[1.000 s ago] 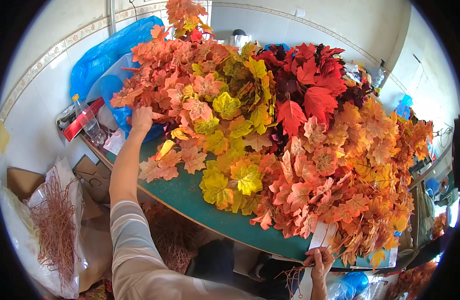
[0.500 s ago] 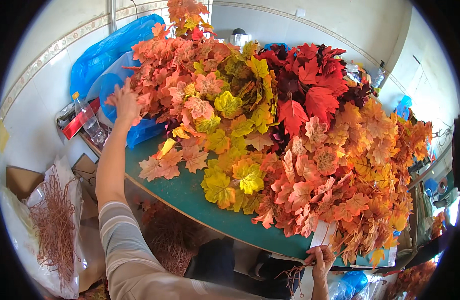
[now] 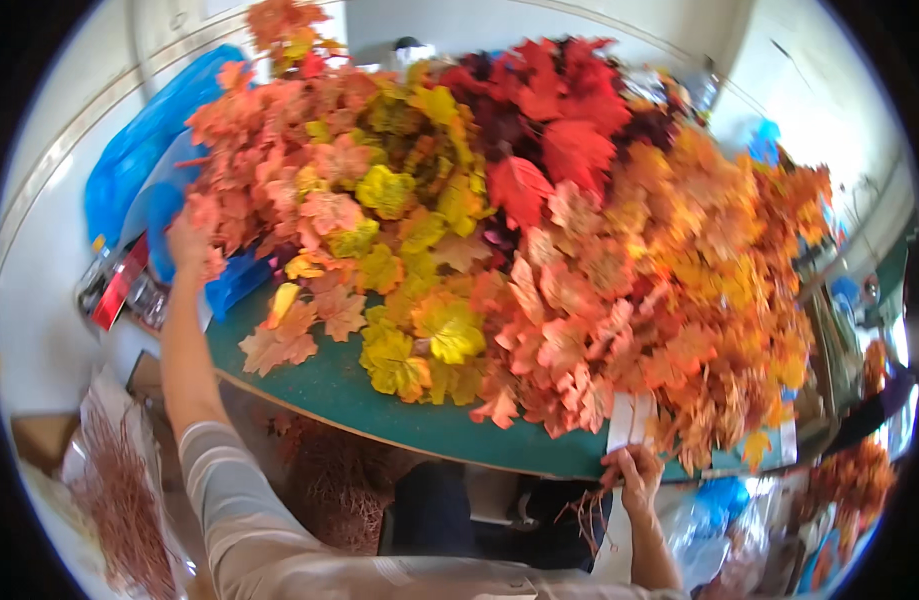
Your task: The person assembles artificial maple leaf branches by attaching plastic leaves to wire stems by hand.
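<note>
A big heap of artificial autumn leaves (image 3: 539,250), orange, yellow and red, covers a green table (image 3: 329,385). My left hand (image 3: 187,243) reaches far out to the heap's left side and touches the orange leaves there, beside a blue plastic bag (image 3: 139,170). Whether its fingers grip a sprig is hidden by the leaves. My right hand (image 3: 634,478) is at the table's near edge, closed on a bunch of thin brown stems (image 3: 591,505) that hang below it. A white tag (image 3: 629,420) sits just above that hand.
A red and clear container (image 3: 119,285) stands at the table's left end. A bag of brown twigs (image 3: 119,500) lies on the floor at lower left, and more brown stems (image 3: 339,490) sit under the table. Clutter and plastic bags (image 3: 719,520) fill the right side.
My left arm has stretched farther left and outward along the heap, from the orange leaves near the table's edge to those by the blue bag. My right hand has stayed put.
</note>
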The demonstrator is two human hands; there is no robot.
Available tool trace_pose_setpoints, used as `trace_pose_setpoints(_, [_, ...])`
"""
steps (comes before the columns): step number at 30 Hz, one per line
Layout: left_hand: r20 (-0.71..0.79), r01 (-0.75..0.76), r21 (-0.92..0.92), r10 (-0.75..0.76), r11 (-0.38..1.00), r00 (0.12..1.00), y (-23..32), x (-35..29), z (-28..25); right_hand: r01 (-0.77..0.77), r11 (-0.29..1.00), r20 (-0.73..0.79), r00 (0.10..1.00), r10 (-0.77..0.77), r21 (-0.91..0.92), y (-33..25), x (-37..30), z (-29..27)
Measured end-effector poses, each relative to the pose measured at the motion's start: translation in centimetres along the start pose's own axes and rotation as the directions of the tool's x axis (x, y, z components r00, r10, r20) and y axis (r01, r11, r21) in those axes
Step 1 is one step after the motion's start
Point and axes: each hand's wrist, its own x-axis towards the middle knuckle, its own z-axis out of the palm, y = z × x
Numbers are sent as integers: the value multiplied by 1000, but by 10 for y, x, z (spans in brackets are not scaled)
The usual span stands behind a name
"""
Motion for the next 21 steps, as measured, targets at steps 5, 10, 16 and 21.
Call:
trace_pose_setpoints(5, [-91,25,-149,-39,989,995,19,37,-37,-15,997,19,1000,14,75,0,3,-3])
trace_pose_setpoints(10, [-121,-42,-438,-13,898,993,122,33,-79,-11,996,52,999,6,90,3,2,-9])
trace_pose_setpoints(16, [-35,-140,-682,160,718,987,307,-24,-105,33,986,66,997,-45,162,1,-3,-9])
trace_pose_setpoints(21, [395,203,-839,308,505,866,466,-110,-136,86,980,87,991,-103,177,9,1,-13])
